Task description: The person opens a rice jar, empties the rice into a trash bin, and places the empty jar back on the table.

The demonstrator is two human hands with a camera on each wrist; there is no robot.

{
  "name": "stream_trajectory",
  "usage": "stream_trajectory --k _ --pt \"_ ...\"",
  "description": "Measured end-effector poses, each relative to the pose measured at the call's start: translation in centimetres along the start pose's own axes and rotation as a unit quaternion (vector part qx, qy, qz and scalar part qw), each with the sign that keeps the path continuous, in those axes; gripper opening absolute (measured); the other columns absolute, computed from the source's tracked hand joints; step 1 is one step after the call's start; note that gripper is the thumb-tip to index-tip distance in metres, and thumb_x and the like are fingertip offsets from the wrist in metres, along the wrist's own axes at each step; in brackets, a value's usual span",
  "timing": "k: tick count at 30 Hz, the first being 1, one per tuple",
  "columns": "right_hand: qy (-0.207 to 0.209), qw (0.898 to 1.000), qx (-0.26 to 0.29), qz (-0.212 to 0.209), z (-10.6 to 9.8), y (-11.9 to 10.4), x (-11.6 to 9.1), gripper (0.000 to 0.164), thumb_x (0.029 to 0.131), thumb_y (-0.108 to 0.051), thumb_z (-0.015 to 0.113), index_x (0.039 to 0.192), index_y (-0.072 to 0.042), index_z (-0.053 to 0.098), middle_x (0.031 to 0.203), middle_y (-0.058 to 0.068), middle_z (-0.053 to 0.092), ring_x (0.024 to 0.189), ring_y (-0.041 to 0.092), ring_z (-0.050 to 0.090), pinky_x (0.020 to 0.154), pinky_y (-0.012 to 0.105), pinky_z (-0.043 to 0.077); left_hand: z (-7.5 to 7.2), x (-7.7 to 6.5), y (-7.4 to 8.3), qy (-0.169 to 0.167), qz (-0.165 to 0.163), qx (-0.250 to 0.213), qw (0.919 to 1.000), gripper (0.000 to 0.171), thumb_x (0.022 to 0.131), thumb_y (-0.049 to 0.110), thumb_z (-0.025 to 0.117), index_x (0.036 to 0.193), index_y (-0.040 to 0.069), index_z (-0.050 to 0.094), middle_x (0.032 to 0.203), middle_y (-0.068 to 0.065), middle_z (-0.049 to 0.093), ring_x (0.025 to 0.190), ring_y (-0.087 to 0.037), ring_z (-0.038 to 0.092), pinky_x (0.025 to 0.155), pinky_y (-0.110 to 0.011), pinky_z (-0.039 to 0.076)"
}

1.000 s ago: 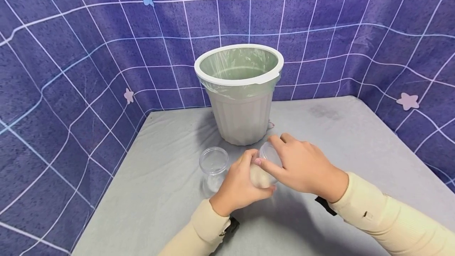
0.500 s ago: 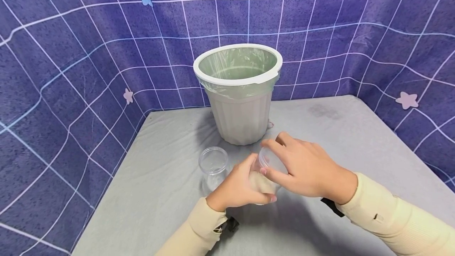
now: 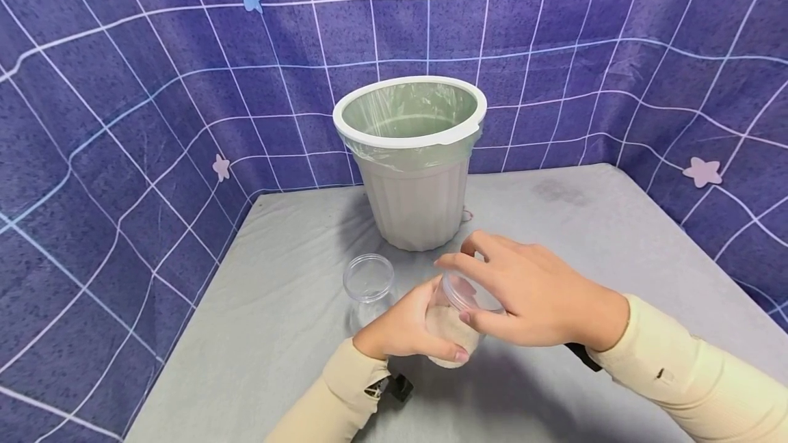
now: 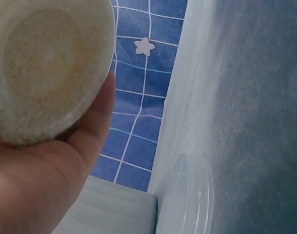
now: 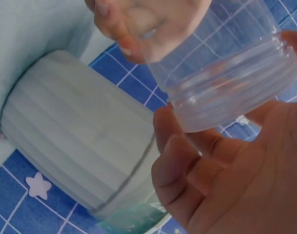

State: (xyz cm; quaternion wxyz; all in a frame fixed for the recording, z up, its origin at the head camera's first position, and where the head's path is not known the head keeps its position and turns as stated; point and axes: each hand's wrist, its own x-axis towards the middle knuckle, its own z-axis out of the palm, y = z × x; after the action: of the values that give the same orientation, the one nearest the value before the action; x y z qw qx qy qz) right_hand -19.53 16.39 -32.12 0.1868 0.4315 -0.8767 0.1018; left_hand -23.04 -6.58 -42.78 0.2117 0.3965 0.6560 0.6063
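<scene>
In the head view my left hand [image 3: 403,327] holds a clear plastic jar [image 3: 444,333] with pale, rice-like grains in its lower part. The jar is tilted above the table, its mouth end toward my right hand [image 3: 535,292]. My right thumb and fingers grip the clear screw lid [image 3: 474,292] around its edge. In the right wrist view the ridged lid [image 5: 246,97] sits on the jar, with right-hand fingers [image 5: 207,165] around it. The left wrist view shows the grains through the jar's round base [image 4: 46,58]. A second clear jar [image 3: 369,286] stands left of my hands.
Behind the jars stands a ribbed grey bin [image 3: 421,204] with a white rim and a clear liner. Grey cloth covers the table [image 3: 265,333]. A blue-purple grid curtain [image 3: 295,39] encloses the back and sides.
Both hands have come slightly lower and nearer with the jar. The right hand has shifted a little to the right and its fingers have turned on the lid.
</scene>
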Motion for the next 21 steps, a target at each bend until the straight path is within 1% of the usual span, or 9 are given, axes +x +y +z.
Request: stream_trajectory --k 3,5,7,10,13,17,19,21 --pt "0.006 1.000 0.018 -0.015 -0.4 0.2 0.1 0.058 0.085 -0.041 0.067 0.142 -0.032 0.057 0.116 -0.014 0.053 0.082 0.001 0.050 0.063 0.026 0.047 -0.1 0.0 -0.2 -0.008 0.003 -0.014 0.9999 0.075 0.075 0.003 0.087 0.139 0.011 0.050 0.121 -0.004 0.067 0.103 -0.018 0.069 0.092 -0.035 0.058" --pt "0.011 0.999 0.028 -0.020 -0.7 0.3 0.1 0.060 0.084 -0.039 0.068 0.142 -0.032 0.056 0.119 -0.013 0.054 0.084 0.001 0.051 0.066 0.028 0.049 -0.1 0.0 -0.3 -0.008 0.005 -0.017 0.9998 0.077 0.076 0.003 0.087 0.142 0.011 0.048 0.123 -0.005 0.066 0.104 -0.019 0.069 0.093 -0.036 0.058" --pt "0.016 0.999 0.033 -0.020 -0.9 0.5 0.1 0.060 0.085 -0.039 0.068 0.144 -0.032 0.055 0.121 -0.013 0.055 0.086 0.001 0.052 0.067 0.029 0.050 -0.1 0.1 -0.4 0.001 0.012 -0.006 0.9999 0.078 0.076 0.004 0.088 0.143 0.014 0.048 0.126 -0.004 0.066 0.106 -0.019 0.069 0.096 -0.036 0.057" --pt "0.019 0.999 0.028 -0.007 -1.1 1.0 -0.1 0.060 0.090 -0.043 0.067 0.147 -0.031 0.053 0.123 -0.011 0.055 0.085 0.002 0.051 0.067 0.028 0.048 -0.2 0.1 -0.4 0.033 0.028 0.024 0.9988 0.077 0.075 0.007 0.090 0.140 0.016 0.050 0.128 -0.004 0.066 0.111 -0.020 0.067 0.100 -0.036 0.055" --pt "0.018 1.000 0.020 0.016 -1.0 1.7 -0.6 0.060 0.094 -0.047 0.066 0.150 -0.033 0.050 0.123 -0.009 0.056 0.084 0.001 0.051 0.066 0.028 0.047 -0.1 0.1 -0.3 0.074 0.035 0.046 0.9956 0.076 0.074 0.010 0.092 0.137 0.015 0.050 0.127 -0.004 0.066 0.114 -0.019 0.066 0.098 -0.035 0.056" --pt "0.013 0.998 0.017 0.051 -0.5 2.7 -1.3 0.061 0.095 -0.049 0.066 0.152 -0.038 0.047 0.123 -0.010 0.056 0.087 0.002 0.053 0.066 0.030 0.047 0.2 0.2 -0.3 0.116 0.030 0.059 0.9911 0.078 0.073 0.014 0.093 0.137 0.010 0.048 0.126 -0.004 0.067 0.111 -0.018 0.067 0.089 -0.036 0.060" --pt "0.012 0.998 0.016 0.065 -0.2 3.2 -1.6 0.062 0.095 -0.050 0.066 0.152 -0.041 0.045 0.123 -0.013 0.054 0.089 0.002 0.055 0.067 0.031 0.048 0.3 0.3 -0.3 0.131 0.029 0.066 0.9888 0.078 0.073 0.015 0.093 0.136 0.008 0.047 0.125 -0.005 0.068 0.111 -0.018 0.067 0.087 -0.036 0.060" --pt "0.011 0.997 0.011 0.078 0.0 3.5 -1.9 0.061 0.096 -0.052 0.065 0.152 -0.042 0.044 0.123 -0.015 0.053 0.091 0.003 0.056 0.067 0.032 0.048 0.3 0.4 -0.4 0.143 0.026 0.075 0.9865 0.079 0.072 0.016 0.094 0.136 0.008 0.048 0.125 -0.005 0.067 0.113 -0.018 0.065 0.088 -0.036 0.059"
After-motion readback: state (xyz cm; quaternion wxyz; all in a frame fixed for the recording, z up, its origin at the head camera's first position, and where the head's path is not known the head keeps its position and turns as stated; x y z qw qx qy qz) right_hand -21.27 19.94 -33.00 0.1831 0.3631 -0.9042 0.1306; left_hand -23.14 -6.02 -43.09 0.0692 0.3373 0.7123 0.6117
